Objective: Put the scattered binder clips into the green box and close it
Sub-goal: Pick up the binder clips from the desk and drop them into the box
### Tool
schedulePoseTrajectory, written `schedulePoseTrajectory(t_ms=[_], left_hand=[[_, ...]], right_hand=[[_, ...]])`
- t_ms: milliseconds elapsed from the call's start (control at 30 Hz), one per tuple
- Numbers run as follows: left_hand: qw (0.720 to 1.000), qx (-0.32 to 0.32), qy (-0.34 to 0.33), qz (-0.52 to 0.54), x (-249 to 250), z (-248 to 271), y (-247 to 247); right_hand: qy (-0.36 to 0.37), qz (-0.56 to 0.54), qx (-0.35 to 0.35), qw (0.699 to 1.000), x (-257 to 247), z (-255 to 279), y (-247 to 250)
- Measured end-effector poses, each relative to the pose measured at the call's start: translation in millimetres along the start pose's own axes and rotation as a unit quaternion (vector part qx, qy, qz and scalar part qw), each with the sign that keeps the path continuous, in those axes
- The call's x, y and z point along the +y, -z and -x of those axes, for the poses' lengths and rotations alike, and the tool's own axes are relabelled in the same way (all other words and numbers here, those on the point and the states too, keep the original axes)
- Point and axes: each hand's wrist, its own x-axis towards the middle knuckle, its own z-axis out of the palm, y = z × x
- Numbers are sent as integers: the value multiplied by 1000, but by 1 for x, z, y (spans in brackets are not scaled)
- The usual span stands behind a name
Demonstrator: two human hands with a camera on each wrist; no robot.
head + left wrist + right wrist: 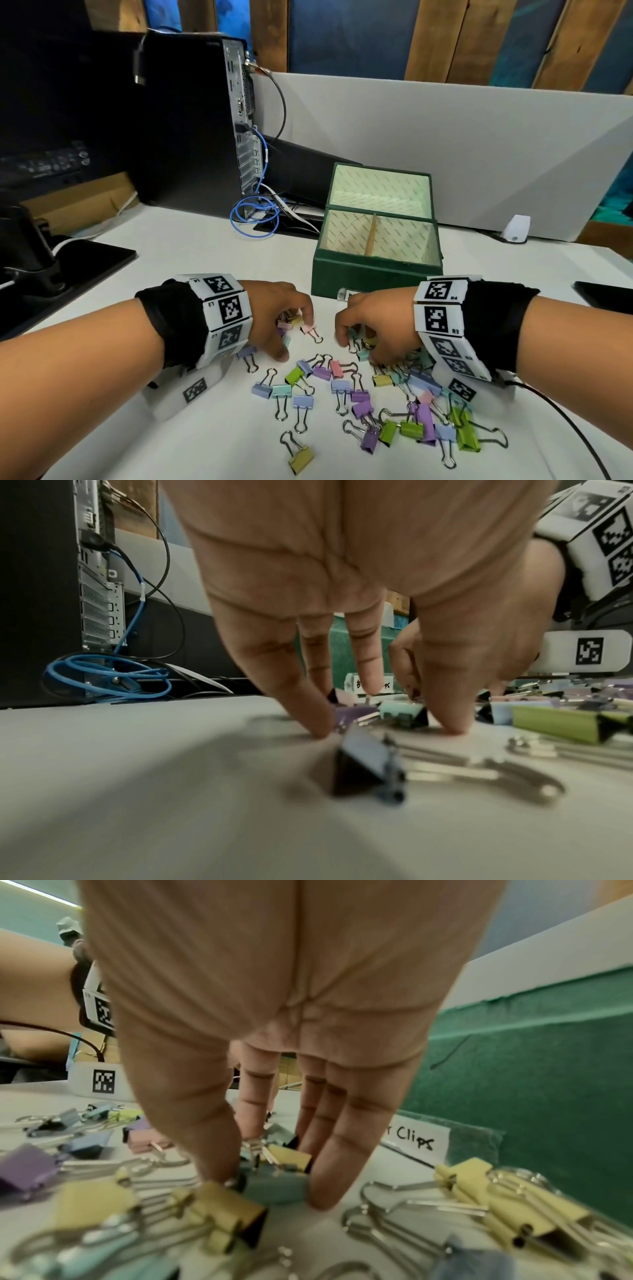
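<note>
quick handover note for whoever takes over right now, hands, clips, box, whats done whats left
Left hand: fingers down around a small cluster of binder clips, gathering them; none lifted.
Right hand: fingertips closing on a blue and a yellow clip, on the table.
Green box: open just beyond the hands, lid up; no clips visible inside.
Done: box opened.
Left: move all the scattered clips into the box, then close the lid.

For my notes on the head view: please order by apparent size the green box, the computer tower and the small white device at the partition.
1. computer tower
2. green box
3. small white device

The tower and the device stand farther back, so true sizes may differ.
</note>
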Motion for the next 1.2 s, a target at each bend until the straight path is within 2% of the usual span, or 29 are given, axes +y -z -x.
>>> schedulePoseTrajectory(t_ms=[300, 567, 833, 967, 1200], left_hand=[[998, -36, -33, -34, 9, -11, 4], [999, -17, -36, -12, 12, -13, 2], [999, 15, -37, -7, 13, -13, 1], [1000, 11, -29, -2, 12, -13, 2], [999, -17, -39, -28, 15, -15, 1]], right_hand=[[21, -25, -23, 999, -1, 2, 1], [9, -76, -24, 997, 0, -8, -1], [-2, -83, -18, 996, 3, -8, -3], [-4, -68, 9, 998, 3, -6, -2], [5, -57, 2, 998, 6, -6, -6]])
